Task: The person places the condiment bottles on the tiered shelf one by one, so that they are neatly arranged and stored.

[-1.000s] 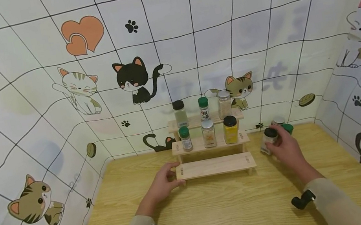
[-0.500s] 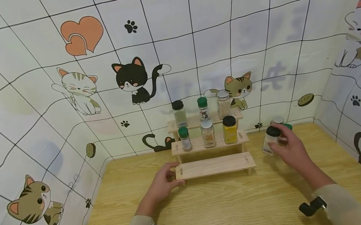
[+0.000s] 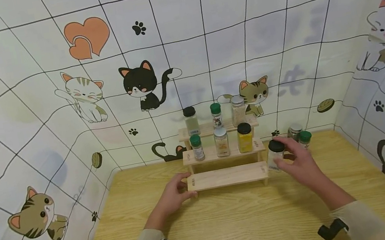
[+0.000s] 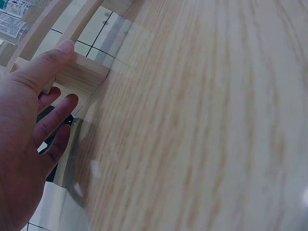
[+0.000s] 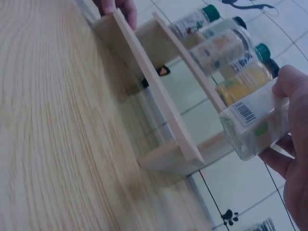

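From the head view, the right hand (image 3: pixel 301 163) holds a small clear jar (image 3: pixel 274 156) with a black cap, just off the right end of the wooden rack (image 3: pixel 228 176), at about three o'clock from its lowest step; the left hand (image 3: pixel 172 195) steadies the rack's left end, thumb over the board's edge. Six jars stand on the upper steps, two more on the desk (image 3: pixel 233 223) behind. The left wrist view shows the left hand's fingers (image 4: pixel 53 120) nearly straight, the thumb pressing the board. In the right wrist view, fingers (image 5: pixel 281 161) and thumb curl round the jar's body (image 5: pixel 257 122), which lies tilted. It looks light, hard, smooth and likely slippery; gripping mid-body seems surest.
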The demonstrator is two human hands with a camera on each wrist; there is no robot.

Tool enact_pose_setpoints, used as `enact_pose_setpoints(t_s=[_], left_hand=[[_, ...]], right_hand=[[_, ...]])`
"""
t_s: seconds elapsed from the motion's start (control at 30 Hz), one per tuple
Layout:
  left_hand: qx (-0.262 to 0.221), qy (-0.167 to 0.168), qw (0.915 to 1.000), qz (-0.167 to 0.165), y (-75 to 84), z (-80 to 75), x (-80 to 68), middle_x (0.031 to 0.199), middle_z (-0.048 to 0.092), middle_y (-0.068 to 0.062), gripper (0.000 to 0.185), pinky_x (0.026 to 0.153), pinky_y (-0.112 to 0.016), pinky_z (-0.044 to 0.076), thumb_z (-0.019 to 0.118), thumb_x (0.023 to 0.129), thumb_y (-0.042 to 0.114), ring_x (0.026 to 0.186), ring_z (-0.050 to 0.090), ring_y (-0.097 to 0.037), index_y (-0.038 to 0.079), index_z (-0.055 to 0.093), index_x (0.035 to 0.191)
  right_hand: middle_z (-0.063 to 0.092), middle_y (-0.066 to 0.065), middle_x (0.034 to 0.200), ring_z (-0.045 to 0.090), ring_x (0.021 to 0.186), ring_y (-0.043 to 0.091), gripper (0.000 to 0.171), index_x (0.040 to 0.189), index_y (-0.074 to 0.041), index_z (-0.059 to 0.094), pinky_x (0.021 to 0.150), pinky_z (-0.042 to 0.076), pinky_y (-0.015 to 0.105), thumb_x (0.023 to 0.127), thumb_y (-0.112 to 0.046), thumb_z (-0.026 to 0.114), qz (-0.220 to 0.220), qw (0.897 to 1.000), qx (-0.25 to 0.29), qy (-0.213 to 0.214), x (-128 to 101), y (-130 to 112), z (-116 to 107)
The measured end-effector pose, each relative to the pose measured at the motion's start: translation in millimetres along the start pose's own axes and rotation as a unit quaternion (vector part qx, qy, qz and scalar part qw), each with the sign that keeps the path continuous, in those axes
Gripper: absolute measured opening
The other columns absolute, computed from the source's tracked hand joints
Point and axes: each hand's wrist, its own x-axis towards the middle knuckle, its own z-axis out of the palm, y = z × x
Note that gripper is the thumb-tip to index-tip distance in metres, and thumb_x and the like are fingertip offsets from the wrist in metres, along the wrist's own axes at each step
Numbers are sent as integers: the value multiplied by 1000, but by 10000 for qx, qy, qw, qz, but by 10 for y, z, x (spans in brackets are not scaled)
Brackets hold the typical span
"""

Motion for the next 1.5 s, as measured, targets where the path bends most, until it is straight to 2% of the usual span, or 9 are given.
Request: enact_pose_setpoints(t_s=[0.27,0.5,0.7,0.83,0.97,1.13,1.2,1.37,1.5], left_hand=[[8,-44,10000,19,-14,-3,4,133,55,6,76,91,-43,53,84,82,45,109,65,-15,23,51,147],[29,-61,10000,-11,-13,-15,0,132,56,3,77,89,-41,53,84,82,45,108,65,-14,21,50,147],[30,-37,10000,-17,18,-11,-8,134,55,4,77,90,-43,53,83,82,44,109,65,-16,20,50,147],[34,-44,10000,-37,31,-12,-9,133,55,5,77,91,-44,53,84,83,42,110,64,-16,19,50,148],[68,-40,10000,-14,14,-9,-4,135,54,5,78,91,-44,53,84,83,43,110,64,-16,19,50,148],[73,-75,9999,-16,-15,1,6,134,55,6,79,92,-42,53,83,82,46,109,64,-14,19,49,148],[71,-78,9999,-14,-21,0,8,134,55,6,79,92,-41,52,83,82,47,109,64,-13,19,50,148],[64,-43,10000,-5,-40,-3,7,135,54,8,79,92,-42,52,83,81,48,109,64,-13,21,50,148],[25,-26,10000,-1,-42,-7,9,135,54,8,78,91,-42,53,83,81,48,109,64,-13,23,50,148]], right_hand=[[56,12,133,57,117,5,64,145,-8,51,85,54,25,88,6,75,-367,9977,343,-447,71,-154,222],[58,14,131,63,111,16,61,143,-2,52,83,58,39,87,6,75,-692,9923,645,-801,180,-240,457],[58,13,133,64,106,25,62,144,-4,52,82,56,48,88,3,76,-776,9879,829,-1055,297,-322,672],[58,13,133,62,108,31,61,144,-2,52,83,56,48,88,4,76,-703,9838,1083,-1244,371,-380,803],[58,12,132,62,111,29,61,142,-2,52,85,56,43,87,4,77,-679,9794,1253,-1429,440,-415,933],[57,1,136,60,115,22,63,143,-21,54,89,54,47,88,-4,79,-538,9751,1465,-1577,506,-220,1197],[55,-1,138,59,116,23,63,143,-24,53,90,53,51,89,-8,79,-513,9734,1520,-1635,527,-140,1309],[57,4,135,60,115,27,61,144,-11,53,91,50,59,89,-7,79,-620,9698,1602,-1729,561,-166,1484],[57,2,135,58,118,27,61,144,-10,53,94,47,63,89,-7,79,-551,9668,1728,-1798,587,-208,1587]])
